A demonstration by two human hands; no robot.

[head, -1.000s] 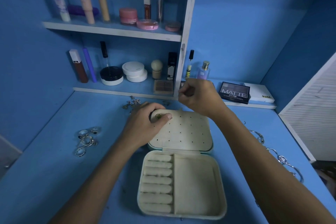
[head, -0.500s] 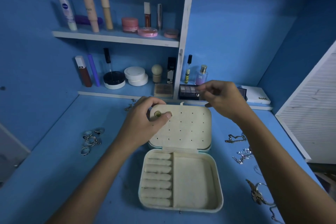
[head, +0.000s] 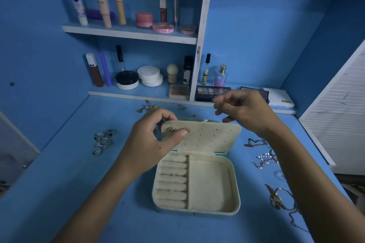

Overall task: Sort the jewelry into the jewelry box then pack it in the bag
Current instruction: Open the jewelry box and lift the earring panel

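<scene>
Now the right hand (head: 245, 110) hangs above the far right corner of the jewelry box (head: 197, 181), farther right and higher than it was a second ago, when it sat bunched over the lid's back edge. Its fingers are loosely spread and bent; whether they pinch something small I cannot tell. The left hand (head: 156, 138) has hardly moved: it curls round the lid's (head: 207, 136) near-left corner, thumb pressing beside two gold earrings (head: 178, 129) seated in the perforated panel. The box lies open on the blue desk (head: 69, 193), its ring rolls and right compartment apparently unfilled. Since then the view has also swung right, bringing the chains (head: 264, 159) beside the box into sight. A cluster of rings (head: 102, 141) waits on the left. Judging by this, sorting has only begun, and packing into a bag is far off; no bag is visible.
</scene>
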